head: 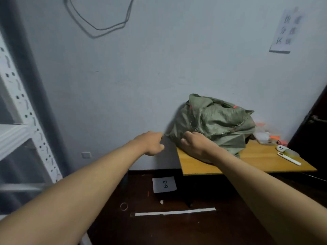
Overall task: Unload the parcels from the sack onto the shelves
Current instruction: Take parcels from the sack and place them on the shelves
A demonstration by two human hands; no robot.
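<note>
Green woven sack [214,121], slumped and crumpled, sits on the wooden table [261,161] against the wall at about 2 o'clock in the head view.

Left hand [152,143]: fingers curled, pinching the sack's left corner, which is drawn taut off the table edge; probably to hold the fabric or drag the load closer.

Right hand [196,145]: laid on the sack's near face, fingers bent into the cloth; a firm grip cannot be confirmed.

Parcels: none visible, presumably inside; the mouth looks folded over on top.

White metal shelving [19,133]: 9 o'clock, well apart from the sack, the likely destination.

Sundries: white pen-like item [288,158] near the table's right end; paper label "6-3" [164,184] on the dark floor.
</note>
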